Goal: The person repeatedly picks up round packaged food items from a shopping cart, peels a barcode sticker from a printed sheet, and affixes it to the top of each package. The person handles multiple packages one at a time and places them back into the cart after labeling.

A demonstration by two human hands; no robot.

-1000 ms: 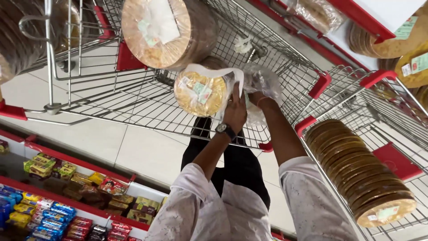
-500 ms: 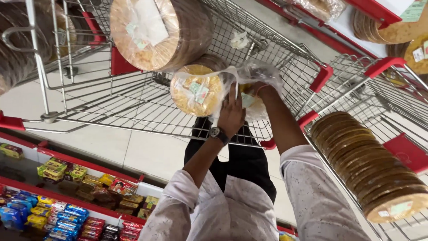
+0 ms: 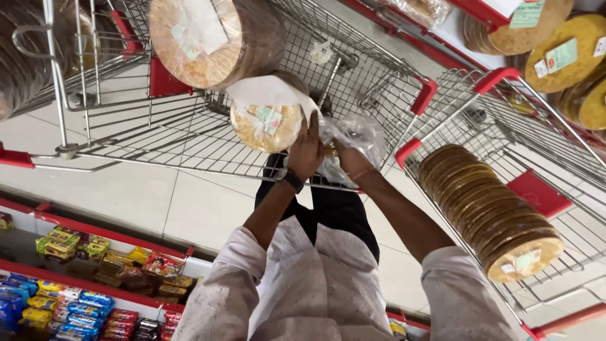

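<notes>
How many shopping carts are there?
3, maybe more hidden. One cart sits in the middle, under the hands. One cart is on the right, holding a long stack of flat breads. Part of a third cart shows at top left.

Both hands work inside the wire-mesh shopping cart with red corner guards point(image 3: 189, 136), whose mesh floor lies open to the left of them. A large plastic-wrapped stack of round flatbreads point(image 3: 214, 38) blocks the far left, a smaller yellow wrapped stack point(image 3: 265, 123) crowds the left hand point(image 3: 306, 151), and crinkled clear plastic point(image 3: 356, 136) hems the right hand point(image 3: 347, 158). On the right, a second wire cart's rim point(image 3: 442, 95) and its long brown flatbread stack point(image 3: 489, 215) bar passage.
</notes>
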